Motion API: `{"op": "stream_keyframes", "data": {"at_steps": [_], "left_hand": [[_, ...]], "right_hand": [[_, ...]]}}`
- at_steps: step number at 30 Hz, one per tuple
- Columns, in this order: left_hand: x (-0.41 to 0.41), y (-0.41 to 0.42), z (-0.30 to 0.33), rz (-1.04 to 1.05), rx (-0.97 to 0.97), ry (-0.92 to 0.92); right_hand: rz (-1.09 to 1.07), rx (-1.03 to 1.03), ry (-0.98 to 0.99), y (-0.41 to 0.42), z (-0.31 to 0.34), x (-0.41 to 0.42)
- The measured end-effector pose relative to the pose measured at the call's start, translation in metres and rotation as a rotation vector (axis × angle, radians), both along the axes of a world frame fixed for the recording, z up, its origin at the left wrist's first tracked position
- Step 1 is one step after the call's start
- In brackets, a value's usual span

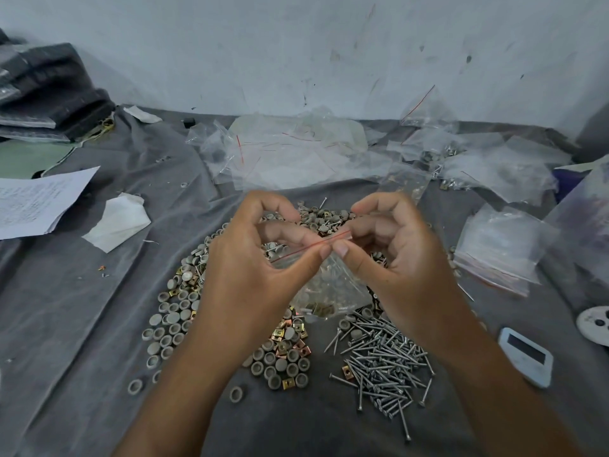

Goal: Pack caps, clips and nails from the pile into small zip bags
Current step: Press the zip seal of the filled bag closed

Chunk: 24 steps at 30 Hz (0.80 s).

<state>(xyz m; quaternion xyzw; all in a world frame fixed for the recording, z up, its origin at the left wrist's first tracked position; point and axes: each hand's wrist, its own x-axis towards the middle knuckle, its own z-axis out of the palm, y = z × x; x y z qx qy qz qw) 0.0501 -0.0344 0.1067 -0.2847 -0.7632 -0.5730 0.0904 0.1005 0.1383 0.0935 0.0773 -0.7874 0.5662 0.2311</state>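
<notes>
Between my hands hangs a small clear zip bag with a red seal line; caps, nails and brass clips show through its lower part. My left hand pinches the seal at its left half with thumb and forefinger. My right hand pinches the same seal just to the right, thumb tips nearly touching. Beneath lies the pile on the grey cloth: grey caps at left, brass clips in the middle, steel nails at right.
Empty zip bags lie heaped by the wall, with filled ones at the right. A stack of bags sits right of my hands. Papers lie at left, a white device at right, dark bundles far left.
</notes>
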Motion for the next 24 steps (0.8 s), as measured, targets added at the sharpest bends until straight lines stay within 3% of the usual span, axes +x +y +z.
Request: {"op": "stream_keyframes", "data": {"at_steps": [5,24], "left_hand": [[-0.003,-0.002,-0.007,-0.034,0.035,-0.084],[-0.006,-0.003,-0.015,-0.098,0.122,-0.08]], "right_hand": [[-0.016,-0.029,-0.002,-0.002,-0.006,-0.001],[0.002,-0.067,-0.033,-0.002,-0.006,-0.002]]}}
